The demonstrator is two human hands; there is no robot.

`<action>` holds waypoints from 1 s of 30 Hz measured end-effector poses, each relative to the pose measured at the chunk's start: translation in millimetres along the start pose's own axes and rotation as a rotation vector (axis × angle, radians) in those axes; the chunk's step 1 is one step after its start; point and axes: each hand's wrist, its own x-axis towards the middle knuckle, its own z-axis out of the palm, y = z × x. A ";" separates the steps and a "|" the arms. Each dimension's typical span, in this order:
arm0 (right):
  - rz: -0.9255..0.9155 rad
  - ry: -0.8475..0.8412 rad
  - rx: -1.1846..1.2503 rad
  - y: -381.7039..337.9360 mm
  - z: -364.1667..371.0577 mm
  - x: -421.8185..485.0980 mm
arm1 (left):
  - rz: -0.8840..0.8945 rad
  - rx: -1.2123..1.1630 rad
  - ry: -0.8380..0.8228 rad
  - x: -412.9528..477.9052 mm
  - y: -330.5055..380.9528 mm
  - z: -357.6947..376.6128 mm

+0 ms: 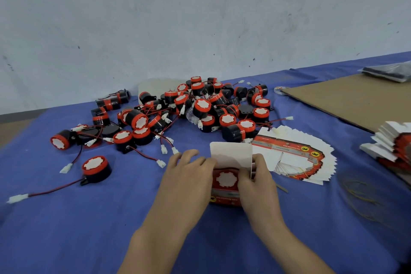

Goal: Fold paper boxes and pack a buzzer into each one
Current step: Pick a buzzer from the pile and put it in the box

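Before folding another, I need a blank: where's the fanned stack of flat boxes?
Head view, right of centre: the fanned stack lies on the blue cloth, right of the right hand.

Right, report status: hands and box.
Left hand and right hand grip red-and-white paper box. Red-capped black buzzer inside, white top flap upright. Nothing blocks flap.

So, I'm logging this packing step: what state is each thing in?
box: top flap up, not closed, held by both hands.
packed buzzer: inside the box, white face up.
left hand: holds the box's left side.
right hand: holds the box's right side.
flat blanks: unfolded, fanned out.
buzzer pile: loose, unpacked.
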 end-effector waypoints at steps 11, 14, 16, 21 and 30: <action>0.067 0.012 0.122 -3.7 -1.7 0.2 | 0.074 -0.040 0.250 -10.0 2.3 8.6; 0.082 0.013 0.156 -3.7 -2.1 0.9 | 0.123 -0.017 0.215 -5.3 6.0 9.6; 0.099 0.019 0.178 -2.8 -1.7 2.3 | 0.133 -0.040 0.170 -2.4 7.3 10.2; 0.105 0.040 0.217 -0.3 -0.4 4.1 | 0.125 -0.066 0.143 -3.8 8.1 9.2; 0.102 0.037 0.224 -0.6 0.9 4.4 | 0.037 -0.079 0.068 -13.6 17.3 -1.1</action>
